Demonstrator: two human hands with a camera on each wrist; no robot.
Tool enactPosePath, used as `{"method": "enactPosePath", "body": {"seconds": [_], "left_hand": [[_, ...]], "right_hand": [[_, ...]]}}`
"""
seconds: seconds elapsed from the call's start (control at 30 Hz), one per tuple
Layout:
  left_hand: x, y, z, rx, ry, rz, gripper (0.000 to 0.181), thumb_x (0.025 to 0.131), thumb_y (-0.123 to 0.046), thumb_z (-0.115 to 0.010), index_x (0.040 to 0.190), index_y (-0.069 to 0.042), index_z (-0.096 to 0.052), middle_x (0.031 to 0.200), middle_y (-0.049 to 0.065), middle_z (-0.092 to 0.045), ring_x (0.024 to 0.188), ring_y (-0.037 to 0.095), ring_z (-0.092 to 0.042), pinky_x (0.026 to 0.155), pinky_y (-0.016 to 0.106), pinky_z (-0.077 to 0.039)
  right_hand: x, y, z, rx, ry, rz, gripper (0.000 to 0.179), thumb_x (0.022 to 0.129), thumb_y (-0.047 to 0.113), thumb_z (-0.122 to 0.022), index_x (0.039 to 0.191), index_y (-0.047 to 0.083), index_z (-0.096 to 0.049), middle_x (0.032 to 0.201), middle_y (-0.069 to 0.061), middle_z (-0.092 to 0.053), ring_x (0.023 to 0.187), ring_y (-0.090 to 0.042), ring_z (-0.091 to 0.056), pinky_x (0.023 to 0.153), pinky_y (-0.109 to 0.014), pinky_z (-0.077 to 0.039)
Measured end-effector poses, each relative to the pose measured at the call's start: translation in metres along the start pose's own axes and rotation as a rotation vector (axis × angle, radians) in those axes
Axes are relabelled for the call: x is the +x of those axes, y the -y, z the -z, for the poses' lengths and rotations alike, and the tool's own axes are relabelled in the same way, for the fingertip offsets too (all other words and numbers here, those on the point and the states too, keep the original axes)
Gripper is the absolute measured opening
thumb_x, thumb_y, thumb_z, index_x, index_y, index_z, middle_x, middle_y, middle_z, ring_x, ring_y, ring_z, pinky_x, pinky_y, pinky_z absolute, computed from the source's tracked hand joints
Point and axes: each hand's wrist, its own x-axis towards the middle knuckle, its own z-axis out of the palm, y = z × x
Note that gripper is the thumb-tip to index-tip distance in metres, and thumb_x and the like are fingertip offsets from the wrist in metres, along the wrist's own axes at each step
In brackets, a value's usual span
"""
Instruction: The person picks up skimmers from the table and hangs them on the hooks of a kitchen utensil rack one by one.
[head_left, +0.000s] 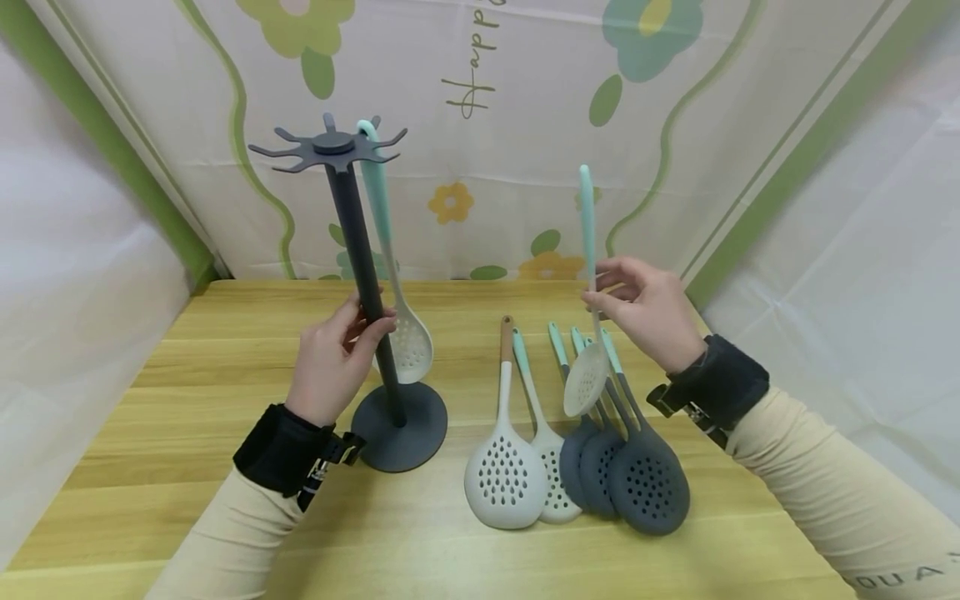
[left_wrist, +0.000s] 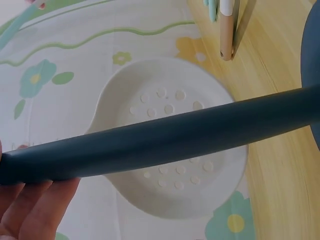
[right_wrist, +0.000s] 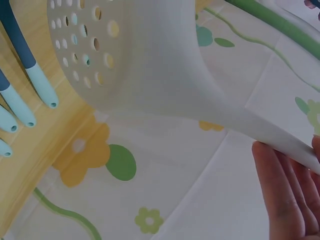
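My left hand (head_left: 333,358) grips the dark post of a utensil stand (head_left: 356,225), which has a round base and a top ring of curved hooks. From one hook hangs a slotted spoon (head_left: 412,342) with a mint handle and a white perforated bowl, behind the post. In my right hand (head_left: 648,304) a second white slotted spoon (head_left: 586,379) with a mint handle is pinched by its shaft, handle up and bowl down, raised over the utensils on the table. The right wrist view shows its perforated bowl (right_wrist: 90,55) close up, with fingers (right_wrist: 280,185) at the shaft.
Right of the stand lie a white skimmer (head_left: 506,479) with a brown handle end, another white skimmer (head_left: 557,483) with a mint handle, and several overlapping dark utensils, a perforated skimmer (head_left: 649,479) on top. A flower-printed curtain (head_left: 525,150) hangs behind the wooden table (head_left: 225,400).
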Motion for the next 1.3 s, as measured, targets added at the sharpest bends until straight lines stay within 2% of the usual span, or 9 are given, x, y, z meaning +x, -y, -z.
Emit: {"method": "enactPosePath", "body": {"seconds": [0.13,0.53,0.93,1.3], "left_hand": [[-0.001,-0.001,0.002,-0.016,0.018,0.018,0.029,0.097,-0.011,-0.063,0.124,-0.001,-0.062,0.104,0.018,-0.073,0.103,0.035,-0.072,0.077,0.046,-0.06],[-0.002,-0.004,-0.002,-0.024,-0.053,0.016,0.026,0.093,-0.01,-0.069,0.117,0.0,-0.067,0.1,0.019,-0.075,0.096,0.036,-0.073,0.078,0.047,-0.059],[-0.002,-0.005,-0.008,-0.015,-0.071,-0.029,0.033,0.089,-0.007,-0.073,0.119,0.002,-0.067,0.097,0.018,-0.075,0.094,0.033,-0.074,0.075,0.038,-0.06],[-0.003,-0.008,-0.009,-0.016,-0.08,-0.036,0.03,0.09,-0.007,-0.072,0.119,0.002,-0.067,0.097,0.02,-0.075,0.091,0.037,-0.074,0.072,0.047,-0.06]], "right_hand": [[0.0,0.002,-0.001,0.009,-0.008,-0.001,0.028,0.091,0.005,-0.07,0.117,-0.005,-0.064,0.098,-0.024,-0.071,0.071,0.003,-0.068,0.066,-0.023,-0.06],[0.001,0.01,-0.006,0.051,-0.027,0.014,0.03,0.091,0.005,-0.071,0.117,-0.007,-0.062,0.098,-0.024,-0.071,0.071,-0.001,-0.07,0.066,-0.022,-0.06],[0.005,0.019,-0.011,0.065,-0.011,0.021,0.03,0.091,0.005,-0.071,0.117,-0.006,-0.063,0.099,-0.022,-0.071,0.072,-0.003,-0.07,0.067,-0.027,-0.061],[0.014,0.036,-0.019,0.078,0.022,0.053,0.03,0.092,0.006,-0.07,0.119,-0.004,-0.064,0.101,-0.021,-0.071,0.074,-0.004,-0.07,0.071,-0.028,-0.062]]}}
